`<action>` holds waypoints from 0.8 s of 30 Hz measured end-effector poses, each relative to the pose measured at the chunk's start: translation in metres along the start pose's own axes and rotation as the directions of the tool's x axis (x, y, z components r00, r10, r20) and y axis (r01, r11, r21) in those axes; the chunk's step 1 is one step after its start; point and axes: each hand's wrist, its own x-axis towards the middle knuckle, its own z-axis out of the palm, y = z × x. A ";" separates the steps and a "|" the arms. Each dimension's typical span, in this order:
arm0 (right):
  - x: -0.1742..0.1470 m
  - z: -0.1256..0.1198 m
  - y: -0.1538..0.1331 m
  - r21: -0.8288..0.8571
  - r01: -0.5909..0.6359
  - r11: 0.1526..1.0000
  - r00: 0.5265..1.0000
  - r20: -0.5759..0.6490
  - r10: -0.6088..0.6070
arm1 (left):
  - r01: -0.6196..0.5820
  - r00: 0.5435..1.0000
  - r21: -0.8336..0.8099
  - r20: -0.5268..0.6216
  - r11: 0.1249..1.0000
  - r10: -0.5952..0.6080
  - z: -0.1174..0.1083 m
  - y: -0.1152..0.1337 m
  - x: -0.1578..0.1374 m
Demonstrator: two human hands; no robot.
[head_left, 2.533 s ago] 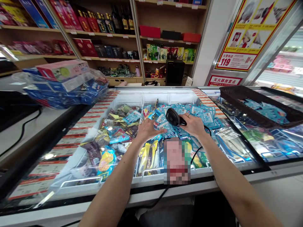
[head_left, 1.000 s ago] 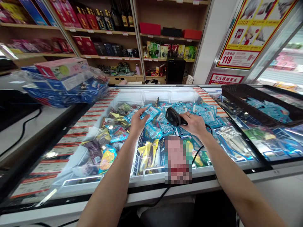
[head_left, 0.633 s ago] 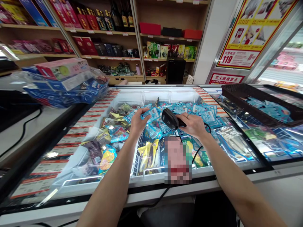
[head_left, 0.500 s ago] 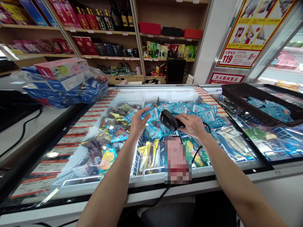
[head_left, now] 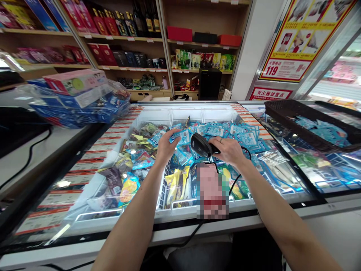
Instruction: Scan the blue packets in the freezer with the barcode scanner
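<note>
My left hand (head_left: 167,146) pinches the left end of a blue packet (head_left: 183,137) that has a white barcode patch. My right hand (head_left: 229,151) is closed round the handle of a black barcode scanner (head_left: 201,145), whose head points left at the packet, close to it. A black cord (head_left: 235,183) runs down from the scanner's handle. More blue packets (head_left: 244,131) are spread over the freezer's glass top right of and behind my hands. Nearer me, a phone (head_left: 212,190) with a blurred-out screen lies at the front edge.
Yellow packs (head_left: 177,186) and other bagged goods show inside the chest freezer, past its white wire baskets. Bagged boxes (head_left: 81,96) stand at the left. A dark brown tray (head_left: 307,122) with blue packets sits at the right. Shelves of boxes and bottles (head_left: 135,22) line the back.
Almost nothing differs. The scanner's head has tipped slightly lower, while both hands keep their holds; the whole view has shifted a few pixels.
</note>
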 end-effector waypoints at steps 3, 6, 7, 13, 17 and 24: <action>0.000 0.001 0.000 0.002 0.001 1.000 1.000 -0.004 -0.001 | -0.007 1.000 -0.016 0.004 1.000 0.007 0.000 0.002 -0.001; 0.000 0.003 0.000 0.005 0.005 1.000 1.000 -0.008 -0.005 | -0.010 1.000 -0.029 0.010 1.000 0.011 0.000 0.003 -0.001; 0.000 0.003 0.000 0.007 0.007 1.000 1.000 -0.011 -0.007 | -0.013 1.000 -0.033 0.013 0.999 0.013 0.000 0.002 -0.001; -0.002 0.004 0.001 0.002 -0.015 1.000 0.999 -0.046 0.015 | 0.011 1.000 0.019 -0.019 1.000 -0.011 -0.007 -0.024 0.005; -0.003 0.004 0.004 0.002 -0.047 0.999 0.998 -0.035 0.047 | 0.155 0.983 0.250 -0.141 0.956 -0.122 -0.017 -0.042 0.005; -0.005 0.007 0.006 0.000 -0.060 0.998 0.998 -0.015 0.060 | 0.061 0.997 0.516 0.011 0.855 -0.078 -0.014 -0.034 -0.007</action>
